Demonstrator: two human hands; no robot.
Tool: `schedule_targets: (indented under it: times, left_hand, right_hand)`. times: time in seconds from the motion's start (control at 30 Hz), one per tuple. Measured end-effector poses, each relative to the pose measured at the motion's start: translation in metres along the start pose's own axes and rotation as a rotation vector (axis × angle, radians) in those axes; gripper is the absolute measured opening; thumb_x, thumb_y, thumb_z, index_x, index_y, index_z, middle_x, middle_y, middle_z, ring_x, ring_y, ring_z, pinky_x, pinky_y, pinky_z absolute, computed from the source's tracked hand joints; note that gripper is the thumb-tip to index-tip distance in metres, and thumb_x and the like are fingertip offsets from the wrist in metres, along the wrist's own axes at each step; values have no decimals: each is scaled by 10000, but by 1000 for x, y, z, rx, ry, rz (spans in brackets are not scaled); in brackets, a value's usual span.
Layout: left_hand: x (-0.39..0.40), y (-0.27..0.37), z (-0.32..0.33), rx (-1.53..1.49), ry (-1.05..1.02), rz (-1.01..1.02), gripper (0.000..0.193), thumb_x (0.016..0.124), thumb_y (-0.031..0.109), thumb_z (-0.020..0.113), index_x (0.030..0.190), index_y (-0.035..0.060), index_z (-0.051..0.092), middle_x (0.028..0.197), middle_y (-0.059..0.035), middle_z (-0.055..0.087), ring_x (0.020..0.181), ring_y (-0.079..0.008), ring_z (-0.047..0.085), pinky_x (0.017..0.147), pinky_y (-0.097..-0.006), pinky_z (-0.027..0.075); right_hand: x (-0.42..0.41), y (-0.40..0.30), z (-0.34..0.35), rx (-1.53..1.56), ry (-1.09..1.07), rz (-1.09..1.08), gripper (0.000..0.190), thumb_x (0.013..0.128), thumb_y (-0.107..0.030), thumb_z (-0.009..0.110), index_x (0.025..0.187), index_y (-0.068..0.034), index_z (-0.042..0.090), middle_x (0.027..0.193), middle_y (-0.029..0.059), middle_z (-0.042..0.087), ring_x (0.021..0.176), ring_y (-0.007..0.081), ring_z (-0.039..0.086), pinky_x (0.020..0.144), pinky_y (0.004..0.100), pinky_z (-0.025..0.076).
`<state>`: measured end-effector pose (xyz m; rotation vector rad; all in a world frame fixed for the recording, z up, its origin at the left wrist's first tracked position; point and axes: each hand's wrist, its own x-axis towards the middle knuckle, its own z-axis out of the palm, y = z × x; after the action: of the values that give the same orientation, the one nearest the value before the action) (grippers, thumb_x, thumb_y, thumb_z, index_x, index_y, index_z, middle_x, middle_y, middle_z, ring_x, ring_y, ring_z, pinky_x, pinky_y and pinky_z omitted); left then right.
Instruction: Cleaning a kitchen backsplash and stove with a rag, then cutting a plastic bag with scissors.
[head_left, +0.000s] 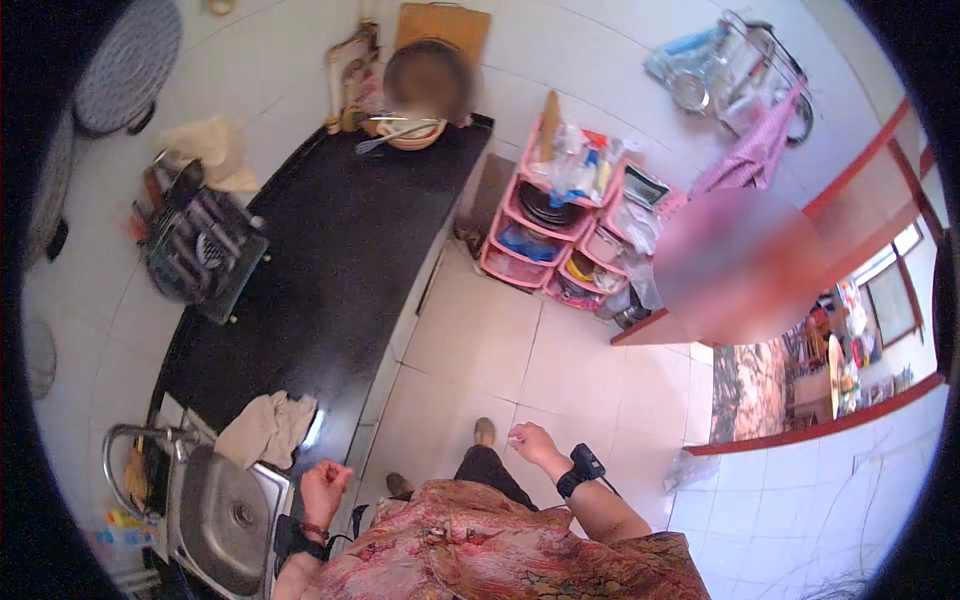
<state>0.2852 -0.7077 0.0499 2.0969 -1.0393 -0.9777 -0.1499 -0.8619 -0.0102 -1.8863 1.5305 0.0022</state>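
Observation:
My left hand is over the counter's front edge, just right of the steel sink. Its fingers are curled in and nothing shows in them. A crumpled beige cloth lies close by, on the black countertop at the sink's far rim. My right hand hangs in the air above the tiled floor, with loosely bent fingers and no object visible in it. Both wrists wear black straps; a small device sits on the right one.
A curved faucet stands by the sink. Farther along are a utensil rack and a bowl with a whisk. Pink storage drawers stand against the far wall. To the right, a red-framed doorway opens beside a blurred area.

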Motion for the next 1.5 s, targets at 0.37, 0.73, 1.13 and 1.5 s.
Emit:
schedule_targets:
  times: [0.37, 0.73, 1.13, 1.5]
  left_hand:
    - [89, 158, 137, 47, 38, 280, 150, 673, -8, 731, 766, 44, 625, 909, -101, 625, 882, -246, 611, 743, -333, 488]
    - [167, 291, 253, 322, -114, 499, 183, 715, 125, 768, 679, 49, 605, 907, -116, 646, 885, -288, 622, 794, -378, 489]
    - [342, 438, 345, 272, -255, 506, 240, 821, 195, 677, 657, 24, 644, 951, -117, 652, 888, -285, 623, 775, -375, 496]
    - [387, 517, 422, 313, -248, 472, 131, 810, 154, 680, 797, 34, 626, 937, -102, 636, 929, -292, 611, 812, -376, 481]
  right_hand:
    - [18, 164, -84, 1, 140, 99, 233, 771, -206, 689, 983, -110, 665, 977, 158, 598, 918, 319, 601, 816, 403, 498]
    - [132, 213, -231, 122, 534, 216, 209, 767, -230, 706, 691, -58, 614, 707, 130, 575, 653, 301, 591, 605, 404, 487]
    - [250, 253, -361, 187, 689, 259, 72, 808, -147, 677, 812, -82, 646, 781, 106, 593, 652, 252, 611, 592, 372, 493]
    - [345, 298, -446, 72, 631, 214, 398, 836, -121, 626, 1219, -82, 525, 988, 155, 541, 946, 322, 560, 784, 418, 483]
